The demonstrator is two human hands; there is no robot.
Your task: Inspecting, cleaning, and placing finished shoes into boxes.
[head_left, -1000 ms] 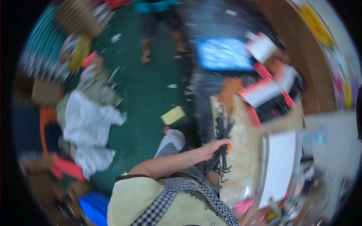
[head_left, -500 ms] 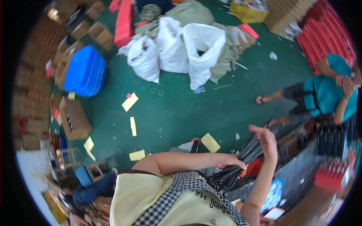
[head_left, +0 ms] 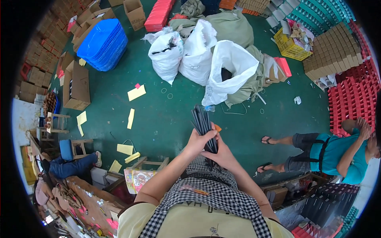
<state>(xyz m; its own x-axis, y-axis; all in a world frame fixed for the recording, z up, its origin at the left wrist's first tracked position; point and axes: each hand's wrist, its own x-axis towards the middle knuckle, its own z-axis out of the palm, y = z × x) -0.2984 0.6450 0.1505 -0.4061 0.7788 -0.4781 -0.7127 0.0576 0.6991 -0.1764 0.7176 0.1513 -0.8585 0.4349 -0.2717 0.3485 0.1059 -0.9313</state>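
While 3 white sacks (head_left: pixel 197 61) stand across the green floor (head_left: pixel 158 115) from me, the left hand (head_left: pixel 199 142) and right hand (head_left: pixel 221 153) have fingers clamped around a bundle of dark rods (head_left: pixel 203 122), before the checked apron (head_left: pixel 210 186).

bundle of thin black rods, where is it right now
In the head view, the bundle of thin black rods is near the centre, in both hands, between the rightmost open white sack above and the black-and-white checked apron below.
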